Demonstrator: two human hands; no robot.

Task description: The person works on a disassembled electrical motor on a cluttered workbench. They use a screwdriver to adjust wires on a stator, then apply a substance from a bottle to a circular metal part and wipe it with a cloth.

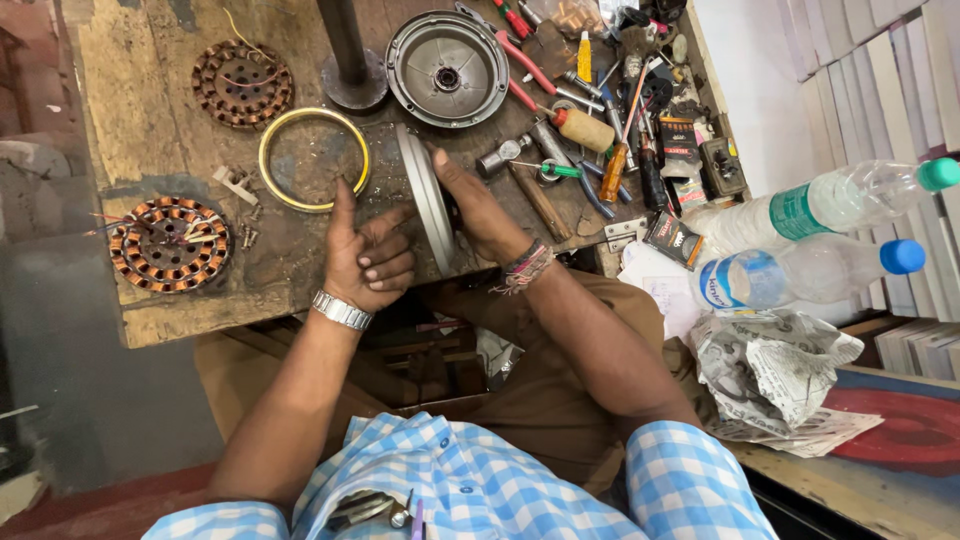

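Standing a grey motor cover [428, 200] on edge near the workbench's [140, 130] front edge, you clamped it between your left hand [368, 255] and right hand [478, 205], beside a yellow ring [313, 160].

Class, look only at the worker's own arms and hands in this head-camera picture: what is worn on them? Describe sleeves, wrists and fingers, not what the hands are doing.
Both arms are bare from short sleeves of blue-and-white check. The left hand has a silver metal-link watch on its wrist. The right hand has a bundle of coloured thread bracelets on its wrist. No gloves; no rings can be made out.
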